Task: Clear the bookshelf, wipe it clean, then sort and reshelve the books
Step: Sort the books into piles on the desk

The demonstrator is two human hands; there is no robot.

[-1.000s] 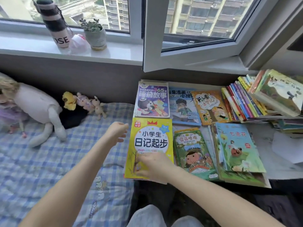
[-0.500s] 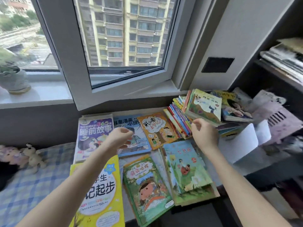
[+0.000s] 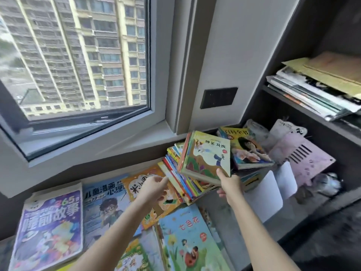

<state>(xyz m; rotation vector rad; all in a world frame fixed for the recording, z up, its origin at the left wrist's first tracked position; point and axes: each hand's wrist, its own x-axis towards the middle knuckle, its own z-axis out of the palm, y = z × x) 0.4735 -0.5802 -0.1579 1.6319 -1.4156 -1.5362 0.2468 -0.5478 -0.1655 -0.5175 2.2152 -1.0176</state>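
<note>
A leaning stack of thin picture books (image 3: 185,178) rests on the low ledge under the window. My right hand (image 3: 229,184) grips the lower corner of the top green-covered book (image 3: 205,157), thumb on its cover. My left hand (image 3: 154,187) hovers by the stack's left edge, fingers loosely curled and holding nothing. Flat on the ledge lie a purple book (image 3: 50,227), a blue comic book (image 3: 105,204), an orange book (image 3: 140,180) and a blue-green flower book (image 3: 191,237). The dark bookshelf (image 3: 293,114) stands at the right.
Another book with a girl on its cover (image 3: 248,149) lies behind the stack. White cards (image 3: 271,190) and a pink vented panel (image 3: 304,155) sit in the lower shelf bay. A pile of magazines (image 3: 312,90) fills the upper shelf. An open window sash (image 3: 78,122) projects at left.
The view swung right and up from the bed toward the shelf. My right hand left the yellow book, reached the stack and took hold of the green book. My left hand moved to the stack.
</note>
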